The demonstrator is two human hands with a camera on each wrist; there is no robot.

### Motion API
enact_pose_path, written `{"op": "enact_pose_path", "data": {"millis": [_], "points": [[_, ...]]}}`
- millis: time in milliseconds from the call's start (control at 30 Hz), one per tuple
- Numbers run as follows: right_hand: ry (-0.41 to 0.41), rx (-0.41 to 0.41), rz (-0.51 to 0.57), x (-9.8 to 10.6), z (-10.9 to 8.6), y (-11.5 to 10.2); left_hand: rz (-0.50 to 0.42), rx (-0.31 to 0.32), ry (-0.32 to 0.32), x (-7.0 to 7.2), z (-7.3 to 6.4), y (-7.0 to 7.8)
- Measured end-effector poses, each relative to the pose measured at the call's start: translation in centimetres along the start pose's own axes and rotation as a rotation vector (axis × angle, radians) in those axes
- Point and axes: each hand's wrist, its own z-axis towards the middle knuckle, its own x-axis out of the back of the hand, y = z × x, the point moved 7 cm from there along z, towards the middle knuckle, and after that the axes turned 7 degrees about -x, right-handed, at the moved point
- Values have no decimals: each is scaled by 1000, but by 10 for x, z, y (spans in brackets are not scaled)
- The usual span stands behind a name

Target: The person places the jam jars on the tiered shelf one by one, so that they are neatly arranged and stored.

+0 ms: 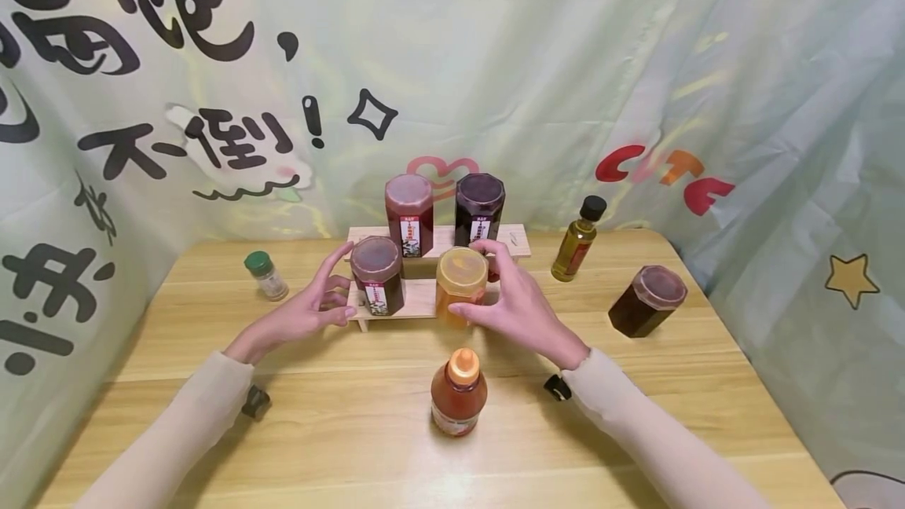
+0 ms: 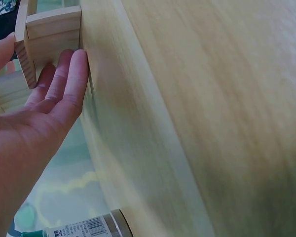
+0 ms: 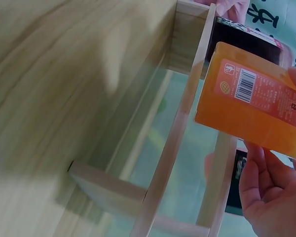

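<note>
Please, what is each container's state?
Orange octagonal jar: closed, in right hand
Brown octagonal jar: closed, lower shelf
Red octagonal jar: closed, upper shelf
Purplish-black octagonal jar: closed
Dark octagonal jar: closed, table
Green-topped shaker: capped
Black-topped glass bottle: capped
Orange-topped red bottle: capped

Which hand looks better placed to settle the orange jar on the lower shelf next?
Probably the right hand: it grips the orange jar at the lower shelf. The left hand is at the shelf's left end, a dark jar between it and the orange one.
</note>
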Motion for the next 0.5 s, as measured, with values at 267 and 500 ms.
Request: {"op": "enact_pose_path", "data": {"millis": [267,500], "points": [[1,5,-25,-11,6,-3,-10,0,-2,0,0,-2],[8,41,-58,-14,7,-4,-8,21,-3,0,0,-2]]}}
